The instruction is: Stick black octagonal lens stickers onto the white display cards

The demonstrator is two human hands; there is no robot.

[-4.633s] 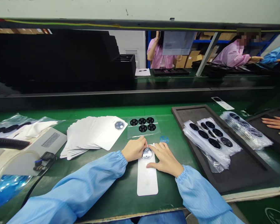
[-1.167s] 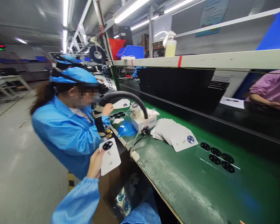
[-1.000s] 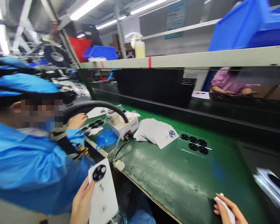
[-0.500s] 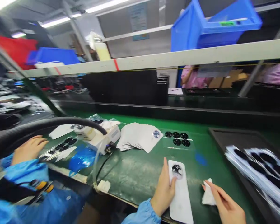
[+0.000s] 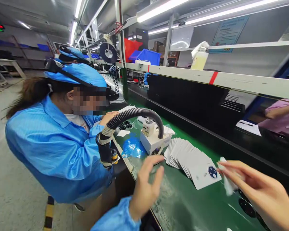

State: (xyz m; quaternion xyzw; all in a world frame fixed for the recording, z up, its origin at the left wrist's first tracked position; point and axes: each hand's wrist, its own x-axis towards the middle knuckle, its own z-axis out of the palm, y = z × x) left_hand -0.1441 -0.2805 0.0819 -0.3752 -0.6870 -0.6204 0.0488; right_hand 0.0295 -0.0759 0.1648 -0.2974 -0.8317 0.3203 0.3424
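My left hand [image 5: 148, 184] is raised over the green bench top, its thumb and fingers apart with nothing between them. In the view it is just in front of a white box [image 5: 150, 144] with a small bottle [image 5: 148, 127] on top. Folded white tissue [image 5: 227, 183] is pinched in the fingers of my right hand [image 5: 260, 189]. Beside that hand a fanned stack of white phone back covers [image 5: 195, 163] lies on the bench, the top one showing a dark round camera area. Black camera discs [image 5: 247, 208] are partly hidden beneath my right hand.
A co-worker in blue [image 5: 62, 138] sits to the left, bent over the bench. A ribbed black hose [image 5: 135, 113] arches over the box. Blue plastic film [image 5: 133, 148] lies near the bench edge. A pale shelf rail [image 5: 231, 83] runs above, bearing a bottle of yellowish liquid [image 5: 199, 59].
My view has swung left. My left hand has let go of the white phone cover and moved toward the box. My right hand still holds the tissue, now near the stack.
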